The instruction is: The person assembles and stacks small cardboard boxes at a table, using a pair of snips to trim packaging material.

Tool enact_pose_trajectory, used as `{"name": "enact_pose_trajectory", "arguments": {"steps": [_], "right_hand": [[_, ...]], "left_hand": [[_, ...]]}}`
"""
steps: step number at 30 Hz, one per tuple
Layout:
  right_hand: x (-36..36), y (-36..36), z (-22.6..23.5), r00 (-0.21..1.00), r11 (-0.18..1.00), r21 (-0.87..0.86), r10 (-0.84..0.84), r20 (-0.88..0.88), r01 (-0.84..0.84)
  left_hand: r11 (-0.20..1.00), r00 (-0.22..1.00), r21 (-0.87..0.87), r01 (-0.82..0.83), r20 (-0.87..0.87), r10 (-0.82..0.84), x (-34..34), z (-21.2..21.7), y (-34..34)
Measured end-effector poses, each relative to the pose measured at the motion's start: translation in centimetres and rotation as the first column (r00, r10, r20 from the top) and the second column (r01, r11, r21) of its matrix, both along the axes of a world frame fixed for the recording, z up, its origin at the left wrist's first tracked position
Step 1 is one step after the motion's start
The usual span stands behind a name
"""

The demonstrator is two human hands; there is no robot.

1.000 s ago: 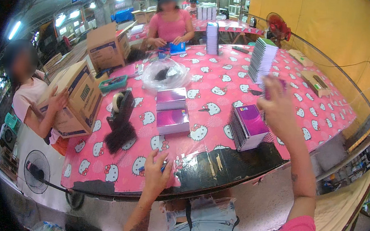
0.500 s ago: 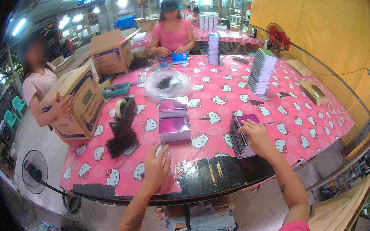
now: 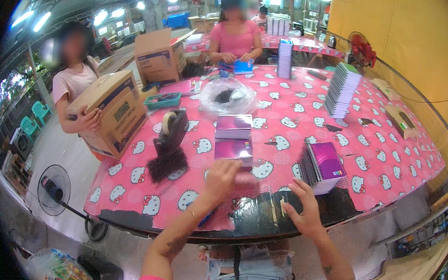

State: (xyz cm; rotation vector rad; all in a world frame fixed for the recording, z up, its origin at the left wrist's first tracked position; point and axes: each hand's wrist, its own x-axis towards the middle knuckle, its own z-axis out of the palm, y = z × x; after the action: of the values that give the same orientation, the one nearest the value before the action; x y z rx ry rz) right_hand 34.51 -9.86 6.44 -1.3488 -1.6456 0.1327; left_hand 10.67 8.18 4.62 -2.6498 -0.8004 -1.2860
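Note:
Two neighbouring stacks of purple-covered notebooks lie before me: the nearer stack (image 3: 234,149) and, just behind it, the farther stack (image 3: 234,124). My left hand (image 3: 222,179) is at the near side of the nearer stack; its fingers are blurred, and whether it grips anything cannot be made out. Fingers spread and holding nothing, my right hand (image 3: 306,207) is over the table's front edge. Just beyond it stands a stack of spiral-bound purple notebooks (image 3: 328,161), black coils facing left. A thin dark blue item (image 3: 207,219) shows partly beside my left forearm.
Left of the notebooks are a tape dispenser (image 3: 170,129), black bristly coils (image 3: 166,166) and a green tray (image 3: 162,100). A plastic bag (image 3: 211,97) and tall notebook stacks (image 3: 342,91) stand farther back. One person holds a carton (image 3: 114,117); another works across the table.
My right hand has come off the spiral-bound stack and moved nearer, its fingers spreading. My left hand has moved up to the nearer purple stack. The whole view has shifted to the right.

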Motion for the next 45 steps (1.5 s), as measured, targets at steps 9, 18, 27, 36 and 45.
{"name": "enact_pose_trajectory", "arguments": {"steps": [9,18,27,36,45], "right_hand": [[-4.7,1.6,-7.8,0.807,0.975,-0.184,-0.008,-0.591,-0.125],[-3.1,1.9,-8.3,0.715,0.931,-0.253,0.011,-0.699,-0.262],[-3.1,1.4,-7.7,0.702,0.867,-0.325,0.04,-0.711,-0.379],[-4.0,1.5,-7.1,0.688,0.875,-0.289,0.066,-0.723,-0.388],[-3.8,1.6,-7.3,0.685,0.879,-0.283,0.065,-0.726,-0.383]], "left_hand": [[0.969,0.97,-0.038,-0.242,-0.004,0.242,-7.3,-4.8,2.2],[0.859,0.88,-0.201,-0.472,-0.04,0.474,-12.7,-4.7,2.2],[0.901,0.918,-0.19,-0.39,-0.006,0.396,-10.6,-3.8,0.3],[0.825,0.905,-0.374,-0.424,-0.144,0.399,-13.2,-5.9,0.6],[0.837,0.876,-0.264,-0.479,-0.209,0.435,-14.3,-5.4,0.3]]}}
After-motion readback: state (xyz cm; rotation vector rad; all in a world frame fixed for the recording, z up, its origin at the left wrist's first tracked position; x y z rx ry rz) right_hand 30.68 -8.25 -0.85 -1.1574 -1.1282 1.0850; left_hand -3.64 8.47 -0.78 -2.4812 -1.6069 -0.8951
